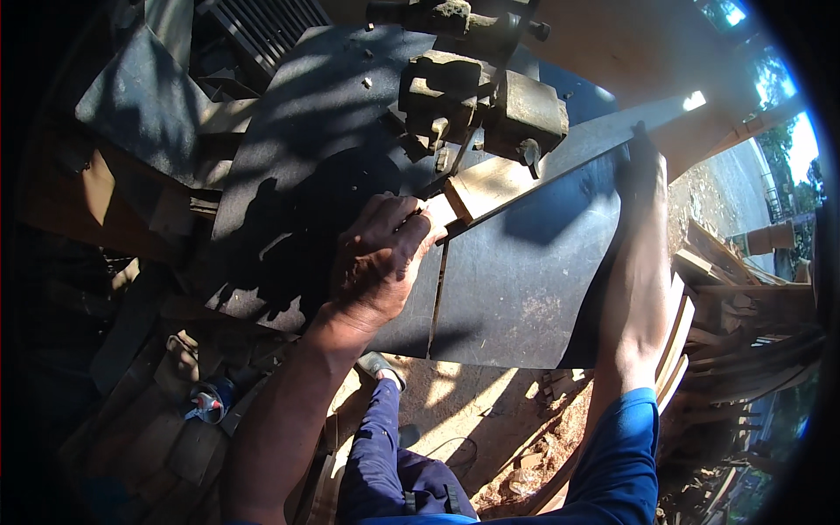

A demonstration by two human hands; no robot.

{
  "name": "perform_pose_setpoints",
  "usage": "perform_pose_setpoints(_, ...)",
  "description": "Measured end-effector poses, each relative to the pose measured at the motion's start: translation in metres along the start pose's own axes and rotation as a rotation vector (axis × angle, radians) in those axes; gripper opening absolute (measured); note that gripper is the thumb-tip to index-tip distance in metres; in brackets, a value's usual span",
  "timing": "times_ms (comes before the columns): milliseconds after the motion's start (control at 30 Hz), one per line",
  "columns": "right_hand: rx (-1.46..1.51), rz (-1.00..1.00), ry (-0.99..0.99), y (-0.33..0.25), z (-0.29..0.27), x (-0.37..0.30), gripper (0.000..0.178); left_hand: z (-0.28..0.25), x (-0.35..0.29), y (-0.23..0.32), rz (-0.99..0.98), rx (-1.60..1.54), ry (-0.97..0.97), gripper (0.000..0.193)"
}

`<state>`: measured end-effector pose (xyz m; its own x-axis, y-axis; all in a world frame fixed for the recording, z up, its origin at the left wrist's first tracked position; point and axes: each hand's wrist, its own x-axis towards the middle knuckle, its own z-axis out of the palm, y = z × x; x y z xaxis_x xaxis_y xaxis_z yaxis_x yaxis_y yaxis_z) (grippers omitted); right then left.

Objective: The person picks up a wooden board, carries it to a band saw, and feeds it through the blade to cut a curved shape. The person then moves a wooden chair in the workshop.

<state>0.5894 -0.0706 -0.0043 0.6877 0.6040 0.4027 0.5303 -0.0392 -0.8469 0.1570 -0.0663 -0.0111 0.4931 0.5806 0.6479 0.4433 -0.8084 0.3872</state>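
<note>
A long pale wooden board lies aslant across the dark saw table, running from the middle to the far right. My left hand is closed round its near end, fingers curled, close to a step in the wood. Farther along, my right hand grips the board's near edge with the arm stretched out; most of its fingers are hidden. Just above the board hang the rusty metal guide blocks of what looks like a band saw. A thin strip, apparently the blade, comes down by them, just beyond my left hand.
A straight slot runs through the table to its front edge. Stacked timber lies at the right, and scrap wood with a small can at the lower left. Sawdust covers the ground by my foot.
</note>
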Motion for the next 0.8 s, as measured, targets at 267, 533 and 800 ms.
perform_pose_setpoints(267, -0.059, 0.105, -0.008, 0.014, -0.019, 0.017, 0.049, 0.008, 0.000, 0.002, -0.011, -0.032, -0.019, 0.027)
perform_pose_setpoints(533, -0.061, -0.100, -0.013, 0.027, -0.018, 0.020, 0.044, 0.004, 0.009, 0.009, 0.014, -0.011, -0.016, 0.028)
perform_pose_setpoints(800, 0.079, 0.215, 0.065, -0.006, -0.018, 0.008, 0.048, 0.018, 0.005, 0.007, 0.009, 0.028, -0.034, 0.024)
